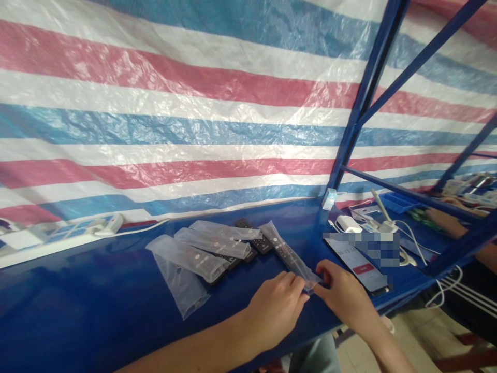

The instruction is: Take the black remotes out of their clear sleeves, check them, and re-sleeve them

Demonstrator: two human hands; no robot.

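Note:
A black remote control (285, 250) lies inside a clear plastic bag (267, 226), slanting toward me across the blue table. My left hand (280, 303) pinches the near end of this bag. From the other side, my right hand (342, 290) has its thumb and fingers on the same bag end. Left of my hands lie several more remotes in frosted bags (202, 255), overlapping in a fan. Behind them sits a bare-looking black remote (264, 244), partly covered by a bag.
A phone (359, 267) with a lit screen lies right of my right hand. A white charger (348, 224), cables and a small box (330, 199) are behind it. A blue metal post (359, 111) rises there. At far right shows another person's arm (446, 220). A power strip (108, 225) lies left.

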